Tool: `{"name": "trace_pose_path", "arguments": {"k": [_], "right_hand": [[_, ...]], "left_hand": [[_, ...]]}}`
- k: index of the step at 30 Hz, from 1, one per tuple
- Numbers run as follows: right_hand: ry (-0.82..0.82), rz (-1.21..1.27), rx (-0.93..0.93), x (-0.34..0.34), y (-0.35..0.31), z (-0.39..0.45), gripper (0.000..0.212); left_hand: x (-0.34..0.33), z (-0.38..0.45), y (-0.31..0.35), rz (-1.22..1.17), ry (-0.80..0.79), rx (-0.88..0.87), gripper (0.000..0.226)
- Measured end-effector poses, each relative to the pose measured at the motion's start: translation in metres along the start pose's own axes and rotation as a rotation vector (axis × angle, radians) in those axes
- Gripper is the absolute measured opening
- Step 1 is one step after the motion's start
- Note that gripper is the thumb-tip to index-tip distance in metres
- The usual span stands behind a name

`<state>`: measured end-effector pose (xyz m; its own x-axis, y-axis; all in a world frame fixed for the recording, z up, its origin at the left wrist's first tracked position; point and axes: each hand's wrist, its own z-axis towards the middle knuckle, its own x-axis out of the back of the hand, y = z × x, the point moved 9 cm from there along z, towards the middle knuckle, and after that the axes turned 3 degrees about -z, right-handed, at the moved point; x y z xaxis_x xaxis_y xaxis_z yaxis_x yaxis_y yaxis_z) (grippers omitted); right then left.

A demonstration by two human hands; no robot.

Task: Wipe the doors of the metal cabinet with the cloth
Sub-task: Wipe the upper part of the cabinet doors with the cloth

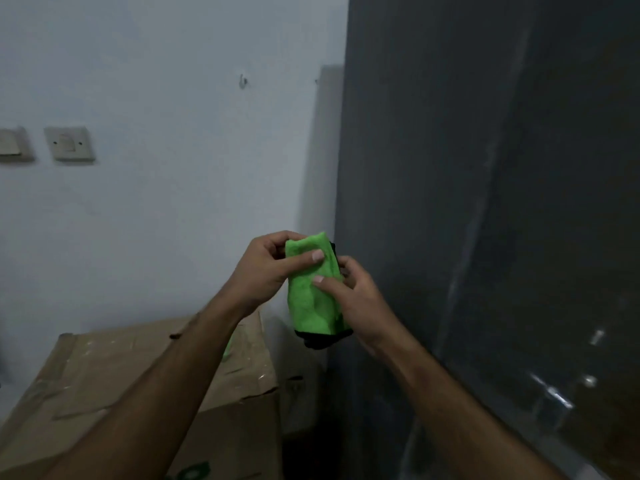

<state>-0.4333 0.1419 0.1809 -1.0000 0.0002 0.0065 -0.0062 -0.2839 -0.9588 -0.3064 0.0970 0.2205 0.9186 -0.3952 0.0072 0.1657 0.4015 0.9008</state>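
1. The green cloth [313, 292] is folded into a narrow bundle and held in the air in front of the left edge of the metal cabinet [485, 202], clear of the cabinet's face.
2. The cloth's long axis runs almost upright, leaning a little so the top end sits left of the bottom end; the top points up toward the wall [156, 98], and the bottom end, edged in black, hangs down.
3. The left hand [266, 268] holds the upper part of the cloth: its thumb lies across the near face and its curled fingers wrap behind the top edge, so its grip is closed on the cloth.
4. The right hand [356, 299] pinches the cloth's right edge at mid-height, thumb on the near face and fingers curled behind; its grip is also closed on the cloth.
5. The cabinet is dark grey, fills the right side of the view, and shows pale streaks down its door.
6. A cardboard box [138, 393] sits below the left forearm, just beside the cabinet's base.
7. Two light switches [69, 143] are mounted on the wall at the left, well apart from the hands.
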Motion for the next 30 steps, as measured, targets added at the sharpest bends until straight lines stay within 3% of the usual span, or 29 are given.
{"name": "trace_pose_path", "arguments": {"k": [6,11,14,18,22,26,30], "right_hand": [[0.152,0.000,0.239,0.095,-0.107,-0.061,0.014],[0.138,0.062,0.372,0.144,-0.182,-0.079,0.015],[0.233,0.030,0.516,0.177,-0.227,-0.080,0.010],[0.421,-0.041,0.709,0.209,-0.281,-0.076,0.004],[0.574,-0.076,0.841,0.245,-0.332,-0.068,0.012],[0.633,-0.349,1.013,0.272,-0.396,-0.059,0.017],[0.646,-0.683,1.259,0.279,-0.454,-0.043,0.024]], "left_hand": [[-0.117,0.006,0.094,-0.023,-0.028,-0.184,0.020],[-0.192,0.023,0.172,0.051,-0.047,-0.378,0.037],[-0.223,0.037,0.207,0.120,-0.039,-0.483,0.041],[-0.242,0.055,0.242,0.230,0.103,-0.647,0.043],[-0.252,0.058,0.258,0.372,0.291,-0.799,0.034],[-0.274,0.059,0.249,0.604,0.323,-0.906,0.033],[-0.303,0.070,0.225,1.032,0.290,-0.989,0.044]]}}
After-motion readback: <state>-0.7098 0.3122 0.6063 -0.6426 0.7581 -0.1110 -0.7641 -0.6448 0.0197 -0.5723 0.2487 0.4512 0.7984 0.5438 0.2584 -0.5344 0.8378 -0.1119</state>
